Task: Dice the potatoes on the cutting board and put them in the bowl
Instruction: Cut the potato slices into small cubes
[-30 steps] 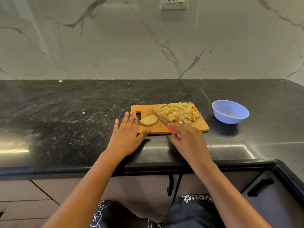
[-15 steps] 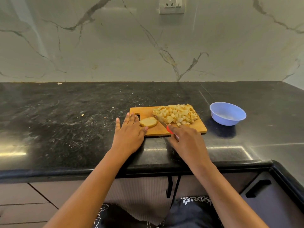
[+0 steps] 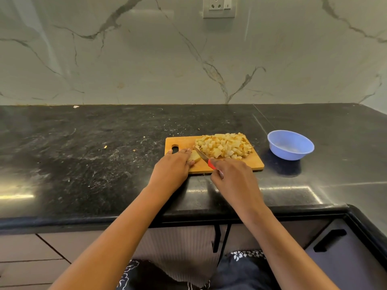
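One uncut potato piece (image 3: 194, 156) is seen on the left part of the cutting board (image 3: 182, 141), near the handle slot. It is held by the left hand (image 3: 171, 167): the fingers are laid over its far side and the thumb is tucked against its near edge, so only the right end of the piece shows.

The knife (image 3: 202, 154) is gripped by the right hand (image 3: 232, 177), whose fingers are curled round the red handle. The blade is pointed away and to the left, with its tip set at that exposed end (whether the edge is touching the piece or is just above it cannot be told).

The coming cut is judged to turn on one relation: the piece lies between the left fingertips and the blade, and little of it is clear of the fingers. The blade is best kept on the side away from them.

The diced pile (image 3: 224, 146) is heaped on the right half of the board, just beyond the blade. No potato is seen in the blue bowl (image 3: 293, 154), which is placed apart from the board on its right, nearer the right hand. The dicing is judged nearly done, and the transfer is not yet begun.
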`<state>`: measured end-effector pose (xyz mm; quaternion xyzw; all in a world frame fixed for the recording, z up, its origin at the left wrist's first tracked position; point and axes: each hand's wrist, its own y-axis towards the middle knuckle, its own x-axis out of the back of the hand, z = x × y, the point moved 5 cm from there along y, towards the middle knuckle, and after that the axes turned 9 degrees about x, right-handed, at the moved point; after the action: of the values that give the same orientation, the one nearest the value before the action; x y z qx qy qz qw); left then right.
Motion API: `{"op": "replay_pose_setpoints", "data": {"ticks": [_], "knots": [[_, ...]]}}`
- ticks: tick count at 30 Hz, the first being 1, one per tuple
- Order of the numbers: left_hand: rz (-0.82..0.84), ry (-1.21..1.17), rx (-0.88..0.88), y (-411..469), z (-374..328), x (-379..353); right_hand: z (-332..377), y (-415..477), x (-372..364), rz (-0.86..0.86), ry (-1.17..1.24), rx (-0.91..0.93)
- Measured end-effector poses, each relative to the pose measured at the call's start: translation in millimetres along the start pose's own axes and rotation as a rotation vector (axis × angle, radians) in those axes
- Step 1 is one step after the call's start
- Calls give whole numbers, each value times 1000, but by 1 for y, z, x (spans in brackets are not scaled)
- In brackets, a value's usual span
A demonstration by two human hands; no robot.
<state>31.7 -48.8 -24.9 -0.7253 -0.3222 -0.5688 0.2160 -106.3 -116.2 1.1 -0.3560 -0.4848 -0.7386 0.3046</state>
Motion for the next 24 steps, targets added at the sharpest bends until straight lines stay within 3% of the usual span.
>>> {"op": "replay_pose_setpoints", "data": {"ticks": [10,15,24], "knots": [[-59,38,-99,-9,-7,3,2,2,0,14,-34,40],[-35,75,-57,-11,-12,10,1,1,4,-51,-36,13],[-18,29,-25,-1,-5,2,4,6,1,18,-54,54]]}}
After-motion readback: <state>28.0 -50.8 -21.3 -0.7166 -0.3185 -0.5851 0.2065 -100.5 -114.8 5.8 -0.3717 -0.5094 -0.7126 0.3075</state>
